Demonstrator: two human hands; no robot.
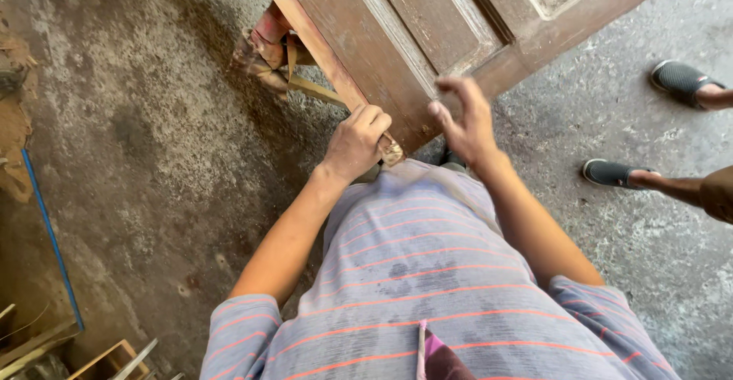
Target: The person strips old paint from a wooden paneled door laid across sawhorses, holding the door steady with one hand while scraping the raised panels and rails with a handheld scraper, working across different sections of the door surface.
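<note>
Striped shirt (427, 288); left hand (356, 142) fisted on door (427, 29) edge, right hand (466, 120) spread.

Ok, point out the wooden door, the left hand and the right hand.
wooden door (427, 21): head view, on a raised panel strip.
left hand (356, 142): head view, back of the closed fist.
right hand (467, 120): head view, back of the open hand.
</note>
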